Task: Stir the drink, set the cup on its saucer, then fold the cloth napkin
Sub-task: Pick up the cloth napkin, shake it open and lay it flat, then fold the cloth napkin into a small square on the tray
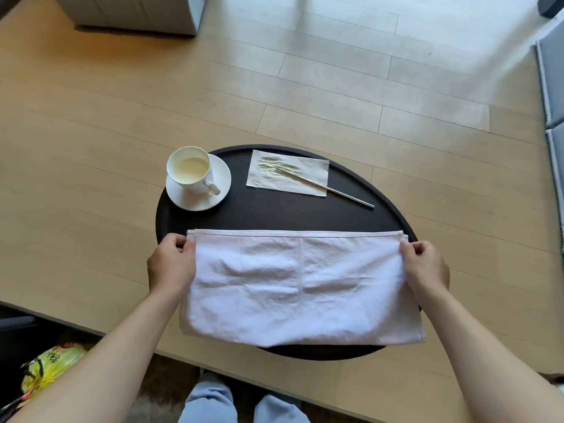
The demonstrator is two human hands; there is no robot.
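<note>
A white cloth napkin [299, 285] lies folded in half on the near part of a round dark table [274, 212], its long hemmed edge facing away from me. My left hand [172, 264] pinches its far left corner and my right hand [424, 267] pinches its far right corner. A white cup [190, 170] with a pale milky drink stands on its white saucer [221, 178] at the table's far left. A thin metal stirrer [332, 189] rests with one end on a stained paper napkin [308, 181] at the back.
The table stands on a light wooden floor. A white cabinet [137, 13] is at the far left, grey cushions [554, 87] at the right edge, a yellow bag [45, 367] at the lower left. My knees in light trousers [241, 404] are under the table's near rim.
</note>
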